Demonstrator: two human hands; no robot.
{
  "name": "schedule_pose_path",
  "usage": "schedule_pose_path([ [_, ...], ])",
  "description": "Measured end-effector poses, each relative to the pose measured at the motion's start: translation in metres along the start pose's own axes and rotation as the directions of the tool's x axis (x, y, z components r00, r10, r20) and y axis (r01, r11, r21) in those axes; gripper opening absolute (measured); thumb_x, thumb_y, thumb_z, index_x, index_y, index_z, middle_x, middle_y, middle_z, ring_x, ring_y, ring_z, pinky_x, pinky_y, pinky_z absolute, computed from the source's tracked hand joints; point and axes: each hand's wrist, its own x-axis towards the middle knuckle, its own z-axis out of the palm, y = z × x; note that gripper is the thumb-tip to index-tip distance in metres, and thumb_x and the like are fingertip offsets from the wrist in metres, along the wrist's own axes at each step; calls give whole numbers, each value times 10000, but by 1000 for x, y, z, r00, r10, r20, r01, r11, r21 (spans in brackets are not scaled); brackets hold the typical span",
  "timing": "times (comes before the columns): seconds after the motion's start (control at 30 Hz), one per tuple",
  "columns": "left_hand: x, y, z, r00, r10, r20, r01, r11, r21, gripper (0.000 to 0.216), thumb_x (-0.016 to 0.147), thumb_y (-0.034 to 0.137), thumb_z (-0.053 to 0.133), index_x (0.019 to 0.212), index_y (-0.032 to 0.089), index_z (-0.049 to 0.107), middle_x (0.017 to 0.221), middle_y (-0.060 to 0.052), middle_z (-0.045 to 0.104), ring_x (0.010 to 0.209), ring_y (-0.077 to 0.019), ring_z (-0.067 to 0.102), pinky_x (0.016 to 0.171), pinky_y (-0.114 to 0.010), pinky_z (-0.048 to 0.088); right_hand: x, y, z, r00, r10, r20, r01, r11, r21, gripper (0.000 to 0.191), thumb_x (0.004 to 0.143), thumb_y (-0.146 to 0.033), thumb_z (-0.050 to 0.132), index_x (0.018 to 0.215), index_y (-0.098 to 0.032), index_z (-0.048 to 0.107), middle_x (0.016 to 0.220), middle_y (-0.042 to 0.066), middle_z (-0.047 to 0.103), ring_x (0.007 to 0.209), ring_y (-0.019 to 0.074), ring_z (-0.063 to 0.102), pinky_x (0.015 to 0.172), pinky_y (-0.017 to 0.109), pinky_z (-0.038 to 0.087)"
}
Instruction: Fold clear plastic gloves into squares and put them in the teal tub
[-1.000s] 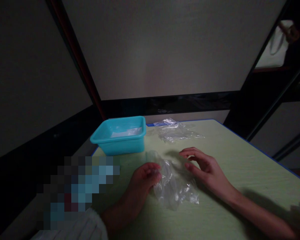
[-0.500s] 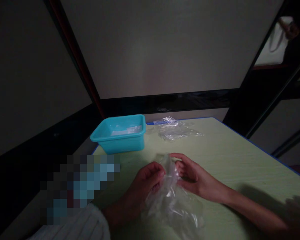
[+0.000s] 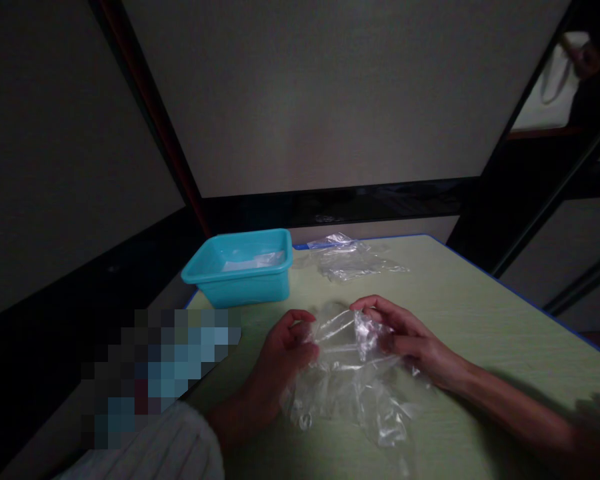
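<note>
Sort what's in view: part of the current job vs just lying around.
In the job:
left hand and right hand
crumpled clear plastic, held between them
table under it

Apparently just lying about:
second clear plastic, far side of table
turquoise tub with something pale inside; may be involved, can't tell
white bag, upper right

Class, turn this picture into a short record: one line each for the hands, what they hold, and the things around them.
Left hand: holds near plastic by its left side
Right hand: holds near plastic by its right side
Near plastic: clear, crinkled, spread between the hands
Bin: turquoise, on table's far left; white sheet inside
Far plastic: clear, crumpled, right of bin
Table: pale green, blue edge
Unclear: pixelated patch, lower left
</note>
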Motion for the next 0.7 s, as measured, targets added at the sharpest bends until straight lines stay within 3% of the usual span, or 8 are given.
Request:
schedule_pose_path([
  [0.1, 0, 4, 0, 999, 19, -51, -18, 1000, 24, 372, 540, 226, 674, 851, 206, 471, 506, 111, 393, 406, -42, 323, 405, -153, 223, -1, 0, -1, 995, -43, 90, 55, 990, -133, 503, 566, -74, 575, 1043, -209, 489, 845, -11, 524, 671, 105, 471, 528, 205, 322],
  [0.2, -3, 8, 2, 995, 31, -95, -26, 998, 52, 383, 569, 276, 683, 877, 207, 466, 538, 96, 458, 400, -39, 336, 387, -147, 207, 0, 4, -1, 993, -52, 104, 74, 972, -225, 520, 586, -78, 611, 1073, -207, 481, 892, -2, 513, 705, 111, 476, 545, 210, 339],
  [0.37, -5, 11, 5, 993, 39, -115, -29, 996, 87, 455, 560, 249, 728, 953, 196, 506, 589, 89, 491, 394, -19, 333, 389, -138, 215, 4, 8, -1, 999, -37, 0, 36, 972, -234, 404, 623, -198, 686, 986, -182, 509, 799, -10, 541, 668, 114, 501, 576, 234, 377],
  [0.53, -6, 11, 5, 997, 12, -78, -5, 996, 93, 576, 524, 213, 755, 1045, 200, 509, 673, 55, 562, 481, -52, 468, 429, -140, 294, 7, 4, 0, 997, -36, -71, 20, 974, -225, 257, 671, -370, 695, 766, -171, 564, 615, -34, 549, 569, 96, 490, 556, 225, 375],
  [0.7, -6, 12, 1, 1000, 13, 19, -14, 999, 35, 782, 512, 158, 749, 1228, 212, 440, 886, -14, 653, 463, -33, 463, 447, -152, 324, 8, 2, 1, 985, 48, -166, -74, 984, -159, 471, 679, -620, 591, 564, -166, 543, 480, -25, 522, 432, 80, 425, 433, 218, 303],
])
